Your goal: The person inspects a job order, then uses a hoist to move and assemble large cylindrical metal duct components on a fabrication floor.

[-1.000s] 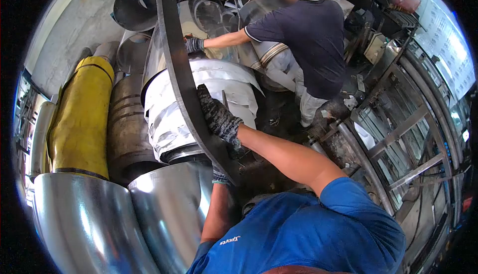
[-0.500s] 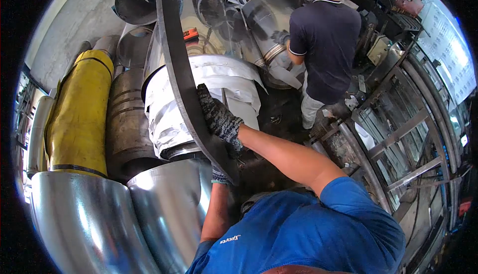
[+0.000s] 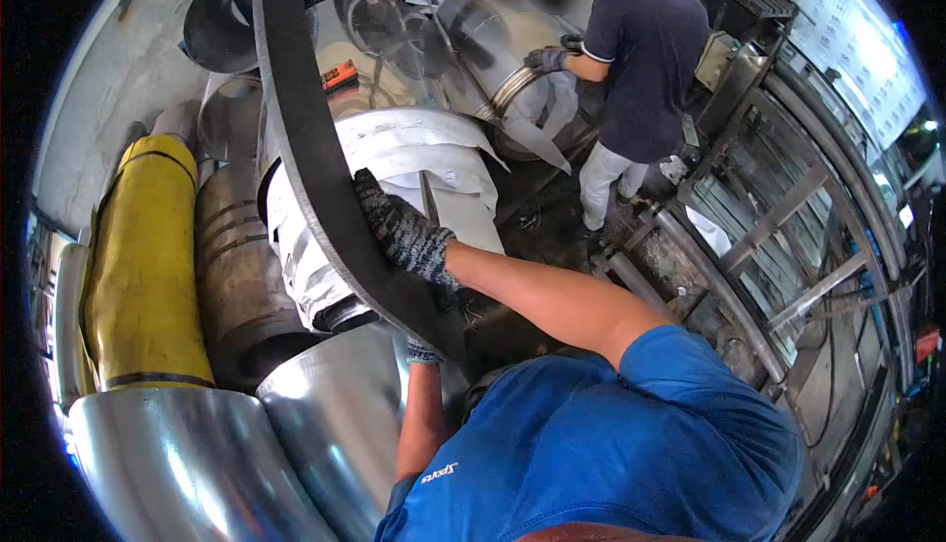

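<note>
A long, dark flat metal strip (image 3: 305,128) stands on edge in front of me, running from the top of the view down to my waist; it looks curved through the wide lens. My right hand (image 3: 406,238), in a grey-and-black knit glove, grips it, fingers extended along its dark face. At the strip's lower end is my gloved left hand (image 3: 424,352); its cuff shows, while its fingers are hidden behind the strip. A large roll wrapped in white sheeting (image 3: 424,148) lies just beyond, partly covered by the strip.
Shiny metal rolls (image 3: 177,453) lie at lower left, below a yellow-wrapped roll (image 3: 148,276) and a brown roll (image 3: 241,266). Ahead, a co-worker (image 3: 645,69) touches a clear-wrapped roll (image 3: 493,30). An orange-red object (image 3: 340,75) rests among the rolls. A metal frame rack (image 3: 788,207) stands right.
The strip and both my hands have shifted left in the view, along with the rolls. Both hands keep their places on the strip. The co-worker's gloved hand shows more fully on the clear-wrapped roll.
</note>
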Motion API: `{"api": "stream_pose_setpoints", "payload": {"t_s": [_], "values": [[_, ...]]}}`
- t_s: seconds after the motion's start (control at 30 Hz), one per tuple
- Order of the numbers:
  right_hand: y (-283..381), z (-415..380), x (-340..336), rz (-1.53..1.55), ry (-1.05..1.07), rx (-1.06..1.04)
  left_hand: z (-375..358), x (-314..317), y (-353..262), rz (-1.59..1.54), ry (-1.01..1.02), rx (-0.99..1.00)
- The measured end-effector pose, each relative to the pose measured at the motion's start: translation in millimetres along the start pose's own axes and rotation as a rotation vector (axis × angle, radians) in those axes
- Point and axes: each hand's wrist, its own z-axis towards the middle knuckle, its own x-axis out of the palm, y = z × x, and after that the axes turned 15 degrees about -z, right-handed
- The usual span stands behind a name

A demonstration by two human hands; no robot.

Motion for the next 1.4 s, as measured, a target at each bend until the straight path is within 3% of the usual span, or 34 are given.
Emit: {"api": "stream_pose_setpoints", "payload": {"t_s": [0.17,0.2,0.27,0.3,0.37,0.4,0.43,0.5,0.53,0.63,0.7,0.77,0.8,0.83,0.9,0.93,1.0,1.03,1.1,1.17,1.23,1.27,1.3,1.37,1.4], "values": [[1.7,0.1,4.1,-0.098,-0.090,-0.113,5.3,28.8,-4.4,1.426,0.045,0.595],[1.9,2.0,8.5,-0.098,-0.093,-0.110,3.8,26.7,-6.8,1.426,0.049,0.593],[-3.0,7.8,15.6,0.095,-0.167,-0.020,5.7,3.1,0.2,1.076,0.078,0.275],[-6.4,9.8,21.8,0.092,-0.168,-0.020,6.8,-2.4,1.4,1.075,0.080,0.276],[2.9,6.2,26.5,0.014,-0.461,-0.207,9.8,0.5,4.3,0.966,0.088,0.237],[12.8,-3.1,11.1,0.114,-0.165,0.055,8.7,8.4,3.4,0.963,0.083,0.241],[2.9,3.2,15.0,0.110,-0.158,0.053,5.7,19.0,0.4,0.924,0.061,0.223],[-27.8,16.9,27.7,-0.225,-0.331,-0.258,-3.1,53.4,-10.1,0.884,0.031,0.206],[-0.8,4.4,12.4,-0.086,-0.135,-0.073,-8.2,77.5,-18.7,0.884,0.015,0.216],[-21.2,12.0,23.6,-0.212,-0.255,-0.230,-8.4,74.2,-21.8,0.857,0.008,0.235],[7.4,-4.4,6.8,-0.252,-0.176,-0.152,-6.8,88.5,-22.1,0.819,0.036,0.243],[24.8,-17.0,-1.3,0.017,-0.064,0.063,-21.1,148.6,-44.2,1.682,0.068,0.833],[34.2,-20.8,-5.0,0.139,-0.048,0.117,-19.0,162.7,-51.8,1.566,0.014,0.389],[24.1,-15.9,-1.3,0.137,-0.058,0.121,-12.1,116.8,-31.0,1.564,0.025,0.388],[-5.8,-0.1,13.3,-0.042,-0.192,-0.109,5.4,24.3,2.7,0.940,-0.002,0.279],[-7.4,2.2,15.7,0.016,-0.204,-0.088,2.4,22.1,-5.9,0.941,0.000,0.280],[-12.1,4.6,18.6,0.045,-0.207,-0.072,-2.0,19.3,-19.6,0.054,0.079,-0.087],[-7.6,3.7,17.1,0.069,-0.208,-0.054,1.1,21.1,-16.7,0.054,0.082,-0.086],[0.2,-1.2,13.3,0.129,-0.183,0.029,8.9,28.2,-2.2,0.797,0.064,0.255],[1.8,-3.5,16.6,0.184,-0.157,0.109,7.0,45.4,-8.0,0.894,0.080,0.284],[-9.8,-0.8,27.7,0.024,-0.384,-0.118,-0.3,77.7,-22.1,0.992,0.091,0.314],[10.6,-8.8,20.3,0.212,-0.268,-0.005,-4.0,105.1,-31.2,1.016,0.119,0.431],[9.7,-7.0,20.7,0.208,-0.265,-0.009,-5.5,119.0,-36.1,1.038,0.147,0.548],[-2.1,0.1,22.6,0.134,-0.272,-0.025,0.1,91.0,-21.8,1.062,0.124,0.503],[-33.7,15.4,35.3,-0.078,-0.401,-0.207,2.3,77.9,-15.9,1.086,0.104,0.454]]}}
